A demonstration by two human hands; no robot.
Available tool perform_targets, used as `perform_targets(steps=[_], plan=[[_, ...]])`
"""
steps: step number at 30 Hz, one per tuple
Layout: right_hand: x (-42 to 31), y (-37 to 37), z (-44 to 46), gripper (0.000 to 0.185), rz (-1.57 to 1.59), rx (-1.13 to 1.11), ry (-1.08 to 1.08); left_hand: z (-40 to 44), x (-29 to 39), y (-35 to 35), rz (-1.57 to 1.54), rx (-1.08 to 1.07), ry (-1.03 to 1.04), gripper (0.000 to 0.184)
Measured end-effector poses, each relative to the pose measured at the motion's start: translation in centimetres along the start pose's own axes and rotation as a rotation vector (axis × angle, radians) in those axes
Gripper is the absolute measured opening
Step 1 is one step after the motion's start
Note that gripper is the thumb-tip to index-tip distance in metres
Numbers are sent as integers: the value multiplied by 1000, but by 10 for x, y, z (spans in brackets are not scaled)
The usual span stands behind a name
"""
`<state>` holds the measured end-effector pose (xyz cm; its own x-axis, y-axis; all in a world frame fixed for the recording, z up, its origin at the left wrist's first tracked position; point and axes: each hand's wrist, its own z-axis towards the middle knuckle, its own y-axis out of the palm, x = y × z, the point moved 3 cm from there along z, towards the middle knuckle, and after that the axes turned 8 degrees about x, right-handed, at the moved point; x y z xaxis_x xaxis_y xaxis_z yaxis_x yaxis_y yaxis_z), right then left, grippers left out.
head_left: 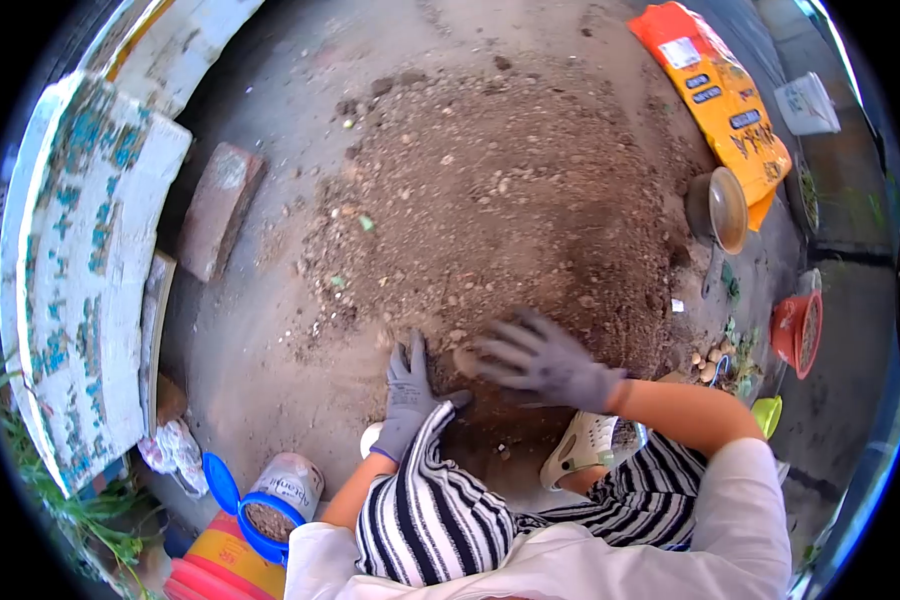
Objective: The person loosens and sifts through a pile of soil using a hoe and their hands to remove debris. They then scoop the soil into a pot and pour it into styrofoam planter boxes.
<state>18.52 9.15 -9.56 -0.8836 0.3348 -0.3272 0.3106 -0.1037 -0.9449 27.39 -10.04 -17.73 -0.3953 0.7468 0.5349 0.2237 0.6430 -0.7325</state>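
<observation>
White shirt (pixel 570 565), striped trousers (pixel 432 515), left hand (pixel 408 394) and right hand (pixel 542 360) outstretched, crumbly soil (pixel 530 190)

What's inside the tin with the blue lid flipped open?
Brown, crumbly stuff, maybe soil, shows inside the tin's blue rim. Anything deeper down can't be seen, because that top layer covers it.
</observation>
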Motion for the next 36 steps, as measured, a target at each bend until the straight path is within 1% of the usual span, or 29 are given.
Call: perform_targets(steps=[1, 2, 4, 6, 7, 8, 10, 11, 12, 14, 15, 16, 18, 19, 20, 22, 23, 24, 26, 27, 28, 30, 31, 33, 34, 35, 36], plan=[[-5, 12, 11, 65, -2, 13, -12, 3, -3, 11, -113, -10, 32, 119], [-7, 27, 19, 60, -10, 25, -8, 5, -5, 18, -226, 19, 14, 111], [-13, 72, 30, 49, -152, 194, -34, 9, -22, 29, -378, 23, 17, 100], [-11, 90, 27, 39, -212, 289, -68, 20, -49, 46, -331, 85, 112, 95], [-7, 80, 23, 29, -232, 295, -121, 17, -36, 37, -175, 222, 206, 84], [-3, 69, 16, 29, -246, 299, -85, 19, -24, 32, -172, 202, 238, 84], [5, 54, 6, 22, -168, 85, -65, 28, 0, 26, -277, -16, 236, 69], [12, 52, 1, 23, -165, 135, -64, 34, 10, 21, -268, -25, 261, 69], [18, 42, -4, 23, -180, 144, -47, 41, 22, 18, -310, -36, 320, 64], [31, 25, -19, 29, -21, 129, 167, 53, 44, 15, -392, -67, 430, 54], [38, 11, -26, 31, 62, 136, 203, 62, 50, 16, -433, -80, 402, 49], [44, 1, -33, 31, 58, 147, 217, 66, 65, 11, -425, -88, 416, 49], [57, -18, -48, 27, 128, 187, 314, 71, 98, -3, -415, -78, 451, 44], [60, -33, -57, 26, 69, 171, 371, 77, 115, -7, -403, -134, 511, 36], [67, -42, -68, 26, 69, 179, 376, 77, 130, -10, -396, -137, 517, 36], [84, -56, -87, 29, 117, 193, 463, 76, 160, -12, -349, -222, 518, 31], [90, -65, -91, 40, 74, 45, 623, 75, 173, -11, -345, -261, 553, 30], [99, -66, -102, 40, 74, 59, 627, 76, 179, -10, -333, -260, 562, 30], [111, -74, -133, 55, 140, 437, 469, 78, 187, -4, -278, -343, 564, 32], [114, -86, -142, 67, 112, 513, 416, 80, 191, -2, -254, -377, 564, 33], [118, -87, -154, 67, 110, 522, 411, 82, 194, 0, -246, -369, 567, 33], [123, -83, -186, 62, 38, 728, 578, 81, 194, 7, -249, -406, 451, 37], [137, -57, -204, 63, 79, 722, 733, 80, 197, 7, -126, -399, 367, 38], [160, -2, -249, 62, -126, 870, 948, 77, 203, 7, -71, -380, 370, 38], [171, 12, -264, 61, -270, 845, 1004, 76, 203, 9, -22, -366, 373, 37], [181, 21, -272, 59, -409, 812, 1059, 74, 199, 11, -139, -365, 335, 36], [193, 21, -275, 59, -396, 815, 1060, 73, 200, 12, -129, -364, 328, 36]])
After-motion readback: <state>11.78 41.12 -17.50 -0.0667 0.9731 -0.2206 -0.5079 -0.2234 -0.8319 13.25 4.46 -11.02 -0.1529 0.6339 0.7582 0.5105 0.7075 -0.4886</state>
